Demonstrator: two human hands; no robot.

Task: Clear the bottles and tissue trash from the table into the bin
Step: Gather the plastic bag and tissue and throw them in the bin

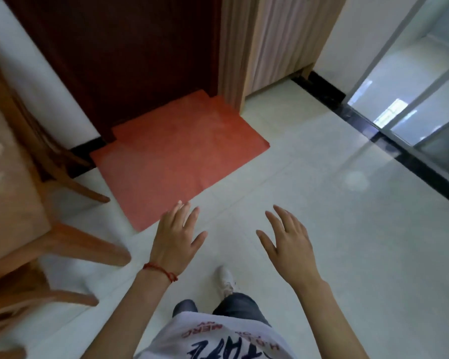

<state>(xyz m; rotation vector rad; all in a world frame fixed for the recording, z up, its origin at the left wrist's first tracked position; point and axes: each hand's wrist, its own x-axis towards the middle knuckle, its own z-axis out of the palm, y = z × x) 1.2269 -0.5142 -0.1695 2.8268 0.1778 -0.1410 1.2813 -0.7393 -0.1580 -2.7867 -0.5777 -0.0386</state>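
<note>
My left hand [178,239] and right hand [288,242] are held out empty, fingers spread, above the pale tiled floor [322,229], near the orange-red rectangular mat [176,156].

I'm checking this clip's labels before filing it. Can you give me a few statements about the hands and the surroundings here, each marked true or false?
1. Both hands are empty with fingers spread. True: the left hand and the right hand hold nothing.
2. A red string sits on the right wrist. False: the red string is on the left wrist.
3. A red mat lies on the floor in front of a dark door. True.
4. A bin stands beside the mat. False: no bin shows in this view.
5. Wooden furniture is at the person's left. True.
</note>
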